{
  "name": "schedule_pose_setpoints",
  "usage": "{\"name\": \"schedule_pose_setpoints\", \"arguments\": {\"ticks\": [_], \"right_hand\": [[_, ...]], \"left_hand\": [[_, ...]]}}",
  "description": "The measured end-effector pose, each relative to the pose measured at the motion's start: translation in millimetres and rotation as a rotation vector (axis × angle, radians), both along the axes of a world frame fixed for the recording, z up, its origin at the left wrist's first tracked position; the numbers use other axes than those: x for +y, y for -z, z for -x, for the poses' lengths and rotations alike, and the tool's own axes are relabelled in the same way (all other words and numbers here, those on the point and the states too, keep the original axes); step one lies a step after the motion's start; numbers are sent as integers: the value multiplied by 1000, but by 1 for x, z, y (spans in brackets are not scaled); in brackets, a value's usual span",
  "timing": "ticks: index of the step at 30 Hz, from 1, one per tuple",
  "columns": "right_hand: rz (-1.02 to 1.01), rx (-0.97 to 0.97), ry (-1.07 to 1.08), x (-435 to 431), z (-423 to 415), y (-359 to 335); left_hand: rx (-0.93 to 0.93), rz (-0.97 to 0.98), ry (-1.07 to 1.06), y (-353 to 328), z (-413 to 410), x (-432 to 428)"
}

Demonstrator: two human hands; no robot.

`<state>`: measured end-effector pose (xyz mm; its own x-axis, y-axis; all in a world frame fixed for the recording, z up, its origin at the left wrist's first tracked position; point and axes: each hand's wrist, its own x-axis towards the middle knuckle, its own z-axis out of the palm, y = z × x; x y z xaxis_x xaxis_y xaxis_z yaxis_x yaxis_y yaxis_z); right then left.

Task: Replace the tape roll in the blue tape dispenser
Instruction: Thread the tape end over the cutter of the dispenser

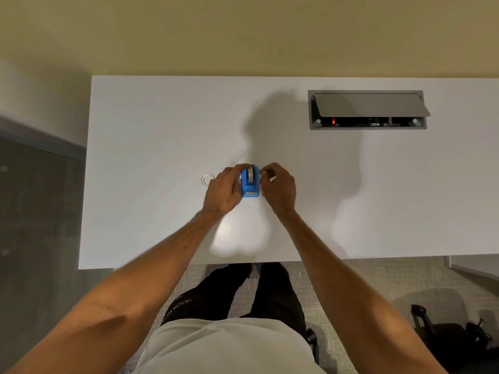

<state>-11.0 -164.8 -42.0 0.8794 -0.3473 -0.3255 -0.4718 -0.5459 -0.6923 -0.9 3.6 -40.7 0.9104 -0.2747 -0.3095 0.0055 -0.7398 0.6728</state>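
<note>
The blue tape dispenser point(249, 184) stands on the white desk point(151, 136), with a roll of tape point(251, 174) seated in it. My left hand point(224, 188) wraps the dispenser's left side and holds it. My right hand point(278, 184) is at its right side, fingers curled and pinched near the roll's top; whether it touches the tape is unclear. A clear empty tape ring point(207, 180) lies flat on the desk just left of my left hand.
An open cable box point(368, 110) with sockets is set into the desk at the back right. The desk's front edge runs just below my forearms. A black chair base point(445, 336) stands on the carpet at lower right.
</note>
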Motion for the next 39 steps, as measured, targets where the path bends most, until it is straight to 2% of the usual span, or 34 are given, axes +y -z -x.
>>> {"name": "schedule_pose_setpoints", "arguments": {"ticks": [4, 8, 18, 25, 36, 39], "right_hand": [[-508, 229, 356, 14, 6, -1], [-676, 356, 542, 20, 1, -3], [-831, 435, 707, 23, -4, -5], [-824, 445, 741, 28, -2, -3], [-809, 498, 761, 30, -3, -13], [-808, 501, 753, 30, 1, -11]], "left_hand": [[8, -7, -11, -4, 3, -2], [7, 16, 0, -13, 6, -1], [11, 30, 15, -23, 8, -3], [80, 7, 0, -26, 6, -4], [92, 36, -48, -33, 12, -6], [76, -32, 57, -26, 6, -4]]}}
